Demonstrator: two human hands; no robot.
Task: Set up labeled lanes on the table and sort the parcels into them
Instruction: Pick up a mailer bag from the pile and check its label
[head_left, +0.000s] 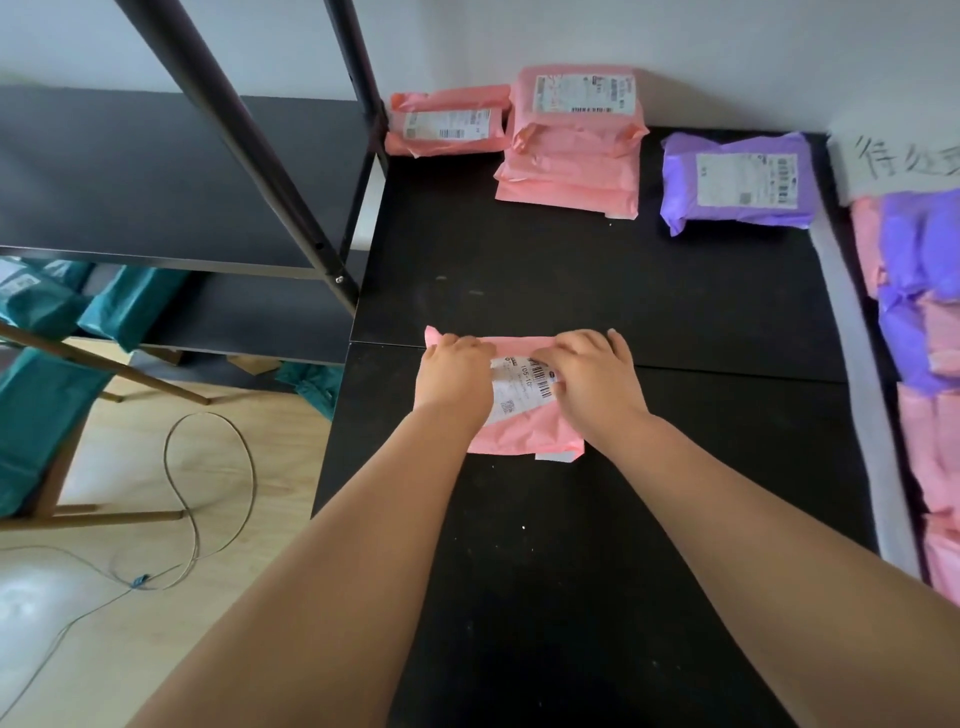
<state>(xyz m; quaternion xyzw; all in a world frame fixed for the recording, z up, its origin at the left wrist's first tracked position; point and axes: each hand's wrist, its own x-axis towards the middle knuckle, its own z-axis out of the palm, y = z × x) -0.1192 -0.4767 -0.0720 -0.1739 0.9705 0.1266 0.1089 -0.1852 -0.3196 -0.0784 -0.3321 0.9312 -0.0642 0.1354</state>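
A pink parcel (524, 434) with a white barcode label lies on the black table (571, 291), near its middle. My left hand (454, 371) rests on the parcel's left part, fingers curled over its far edge. My right hand (595, 374) lies on the right part, fingertips curled at the label's top. At the back stand a single pink parcel (447, 122), a stack of pink parcels (571, 140) and a purple parcel (737, 179).
A grey bin (852, 322) along the table's right side holds several pink and purple parcels under a handwritten paper sign (893, 156). A black shelf rack (156, 171) stands at left, teal parcels (47, 395) under it. A cable (208, 499) lies on the wooden floor.
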